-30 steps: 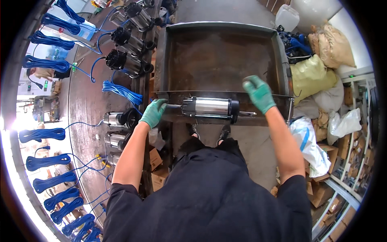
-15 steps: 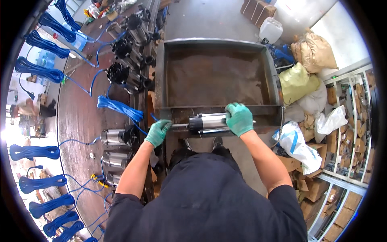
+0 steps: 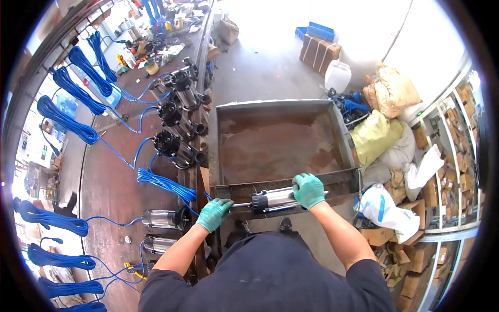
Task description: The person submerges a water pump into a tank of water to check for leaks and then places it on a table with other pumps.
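A silver, cylindrical submersible pump (image 3: 278, 199) with a black end section lies sideways on the near ledge of a metal tank (image 3: 212, 151). My right hand (image 3: 309, 190), in a green glove, is wrapped over the pump's right part. To the left, my gloved left hand (image 3: 214, 213) is closed around a thin metal rod (image 3: 240, 206) that reaches to the black end; the part inside the fist is hidden. A blue cable (image 3: 188, 206) runs close by the left hand, from a coiled bundle (image 3: 165, 183) on the bench.
Murky brown water (image 3: 280, 140) fills the tank. More pumps (image 3: 176, 148) stand or lie along the bench (image 3: 112, 192) at left, with coiled blue cables (image 3: 65, 119) hanging beyond. Sacks (image 3: 371, 138), boxes and a white rack (image 3: 439, 182) line the right side.
My view has tilted up, so the tank, pump and hands sit lower in it and more of the far floor shows. Both hands keep their hold on the rod and the pump.
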The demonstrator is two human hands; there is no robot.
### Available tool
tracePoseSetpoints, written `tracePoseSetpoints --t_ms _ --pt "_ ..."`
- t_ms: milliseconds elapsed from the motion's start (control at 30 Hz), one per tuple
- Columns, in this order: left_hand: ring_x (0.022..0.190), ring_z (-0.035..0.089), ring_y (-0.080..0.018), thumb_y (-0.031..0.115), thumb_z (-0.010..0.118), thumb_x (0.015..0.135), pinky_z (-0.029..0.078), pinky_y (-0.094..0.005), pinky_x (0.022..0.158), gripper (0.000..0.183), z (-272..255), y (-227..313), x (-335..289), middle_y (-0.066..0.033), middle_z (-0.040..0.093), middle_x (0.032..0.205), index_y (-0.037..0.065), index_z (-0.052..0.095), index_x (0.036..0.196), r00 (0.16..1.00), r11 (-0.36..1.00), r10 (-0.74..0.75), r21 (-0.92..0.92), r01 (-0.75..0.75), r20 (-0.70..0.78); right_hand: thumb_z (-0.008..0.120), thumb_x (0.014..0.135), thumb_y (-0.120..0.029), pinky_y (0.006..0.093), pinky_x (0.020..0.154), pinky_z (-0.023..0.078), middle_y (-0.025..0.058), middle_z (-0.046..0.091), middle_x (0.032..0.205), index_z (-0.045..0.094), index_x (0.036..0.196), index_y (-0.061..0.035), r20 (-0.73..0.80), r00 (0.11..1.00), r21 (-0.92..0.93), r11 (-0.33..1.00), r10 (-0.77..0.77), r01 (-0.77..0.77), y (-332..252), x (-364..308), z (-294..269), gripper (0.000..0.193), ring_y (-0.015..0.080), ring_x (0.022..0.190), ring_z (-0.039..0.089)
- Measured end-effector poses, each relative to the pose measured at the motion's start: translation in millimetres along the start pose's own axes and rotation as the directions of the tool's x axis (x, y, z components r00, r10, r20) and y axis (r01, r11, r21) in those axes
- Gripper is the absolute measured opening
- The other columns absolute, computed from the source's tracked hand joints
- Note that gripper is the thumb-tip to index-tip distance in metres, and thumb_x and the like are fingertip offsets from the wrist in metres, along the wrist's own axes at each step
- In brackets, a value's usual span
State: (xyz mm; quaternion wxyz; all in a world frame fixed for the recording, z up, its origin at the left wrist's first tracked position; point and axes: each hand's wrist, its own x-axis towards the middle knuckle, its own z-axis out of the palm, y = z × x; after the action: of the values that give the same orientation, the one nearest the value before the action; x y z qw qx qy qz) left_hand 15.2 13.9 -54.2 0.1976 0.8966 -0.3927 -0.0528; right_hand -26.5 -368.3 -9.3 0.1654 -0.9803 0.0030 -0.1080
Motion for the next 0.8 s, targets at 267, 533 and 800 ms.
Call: tracePoseSetpoints --t_ms 267,533,800 --pt "0.077 0.066 -0.0206 0.034 0.065 0.101 0.058 -0.0388 0.073 0.04 16 -23 9 -0.0054 0.067 0.089 0.005 0.065 0.129 0.815 0.364 -0.337 -0.733 0.575 0.473 0.068 0.079 -0.017 0.0444 0.076 0.055 0.0092 0.07 0.086 0.068 0.08 -0.0123 0.02 0.999 -0.027 0.999 0.029 -0.028 -3 4 -3 0.005 0.0316 0.084 0.067" --pt "0.09 0.067 -0.0256 0.033 0.07 0.096 0.058 -0.0398 0.082 0.043 4 16 3 -0.0082 0.068 0.107 0.007 0.062 0.13 0.908 0.756 -0.419 -0.55 0.356 0.012 0.069 0.078 -0.017 0.0451 0.078 0.054 0.0097 0.07 0.086 0.069 0.081 -0.0123 0.02 0.999 -0.013 0.999 0.031 -0.03 -2 0 -3 0.006 0.0322 0.085 0.067" --pt "0.095 0.069 -0.0286 0.017 0.068 0.095 0.057 -0.0358 0.085 0.024 12 -16 4 -0.0104 0.07 0.105 0.006 0.071 0.116 0.99 0.908 -0.136 -0.403 0.117 -0.02 0.069 0.078 -0.017 0.0448 0.078 0.054 0.0094 0.07 0.086 0.069 0.081 -0.0121 0.023 0.999 -0.025 0.999 0.032 -0.031 -2 2 -2 0.006 0.0319 0.084 0.067"
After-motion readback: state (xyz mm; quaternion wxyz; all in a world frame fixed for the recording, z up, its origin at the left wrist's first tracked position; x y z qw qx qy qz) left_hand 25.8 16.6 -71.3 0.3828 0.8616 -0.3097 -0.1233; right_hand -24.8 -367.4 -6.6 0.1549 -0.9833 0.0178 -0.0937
